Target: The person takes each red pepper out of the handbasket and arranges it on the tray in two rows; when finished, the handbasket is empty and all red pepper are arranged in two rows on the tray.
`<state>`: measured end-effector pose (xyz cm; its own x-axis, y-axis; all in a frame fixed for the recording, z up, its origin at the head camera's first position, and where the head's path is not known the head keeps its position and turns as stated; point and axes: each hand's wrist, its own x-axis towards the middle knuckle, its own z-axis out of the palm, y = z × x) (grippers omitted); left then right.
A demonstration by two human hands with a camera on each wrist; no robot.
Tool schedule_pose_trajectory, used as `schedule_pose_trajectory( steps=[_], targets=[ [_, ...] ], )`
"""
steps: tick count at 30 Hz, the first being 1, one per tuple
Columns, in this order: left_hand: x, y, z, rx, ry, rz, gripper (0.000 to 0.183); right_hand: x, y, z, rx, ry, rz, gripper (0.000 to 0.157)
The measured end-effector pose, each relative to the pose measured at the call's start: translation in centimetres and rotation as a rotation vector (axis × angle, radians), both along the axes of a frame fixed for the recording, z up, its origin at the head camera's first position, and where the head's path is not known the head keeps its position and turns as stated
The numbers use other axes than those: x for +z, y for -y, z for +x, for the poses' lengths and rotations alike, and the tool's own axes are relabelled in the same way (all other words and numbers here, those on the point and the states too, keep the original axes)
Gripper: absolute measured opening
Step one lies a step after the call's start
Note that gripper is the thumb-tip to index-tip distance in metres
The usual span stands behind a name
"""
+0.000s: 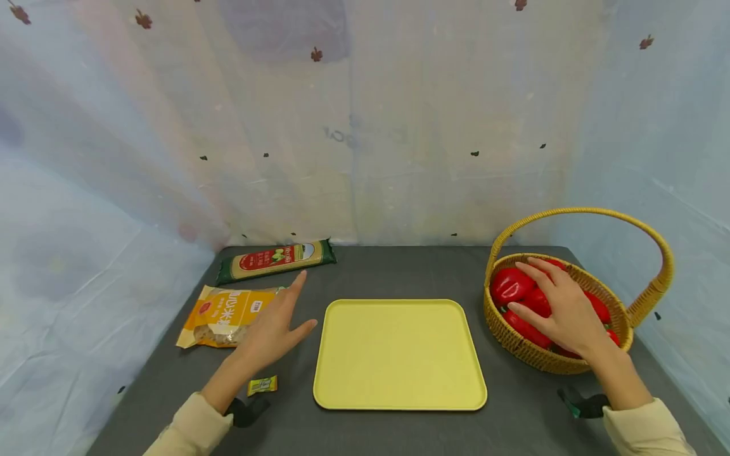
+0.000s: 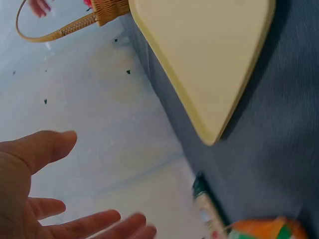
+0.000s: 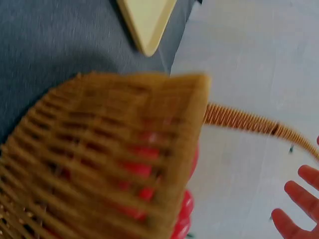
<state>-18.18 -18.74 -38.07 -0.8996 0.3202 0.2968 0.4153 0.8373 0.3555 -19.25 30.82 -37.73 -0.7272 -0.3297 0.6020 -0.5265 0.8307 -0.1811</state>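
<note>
My right hand (image 1: 564, 313) is over a wicker basket (image 1: 521, 351) with a tall arched handle, fingers spread and thumb apart. Beneath it in the head view lie several shiny red bell peppers (image 1: 511, 285). In the right wrist view its fingers (image 3: 302, 196) stay above the basket's side, with nothing between them. My left hand (image 1: 268, 335) hovers at the left with fingers extended, holding nothing. It overlaps the right end of a yellow-orange grain bag (image 1: 225, 316) in the head view. A yellow rectangular tray (image 1: 399, 354) lies between the two hands.
A long green and cream packet (image 1: 276, 259) with a red label lies at the back left of the dark table (image 1: 410, 269). Close to the left wrist sits a small yellow-green packet (image 1: 262, 386). Pale patterned sheeting (image 1: 388, 158) hangs behind the table and along both sides.
</note>
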Motion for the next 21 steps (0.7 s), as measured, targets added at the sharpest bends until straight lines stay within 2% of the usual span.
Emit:
schedule_pose_trajectory(
  steps=[3,6,13,17,21],
  targets=[
    [-1.1,0.0,-0.5,-0.029,0.037,0.131,0.084,-0.1,-1.1,-0.4,-0.008,0.054,-0.082,0.076],
    [-2.3,-0.1,-1.0,-0.025,0.095,0.223,0.075,-0.1,-2.2,-0.5,-0.037,0.138,-0.168,0.071],
    [-4.8,-0.8,-1.6,0.011,0.315,0.404,0.061,0.1,-4.2,-0.8,-0.118,0.293,-0.277,0.068],
    [-6.2,-1.4,-1.7,0.041,0.360,0.430,0.060,0.1,-5.2,-1.6,-0.118,0.306,-0.303,0.068],
    [-7.4,-1.9,-1.9,0.054,0.365,0.414,0.057,0.1,-6.0,-2.4,-0.126,0.305,-0.306,0.067]
  ],
)
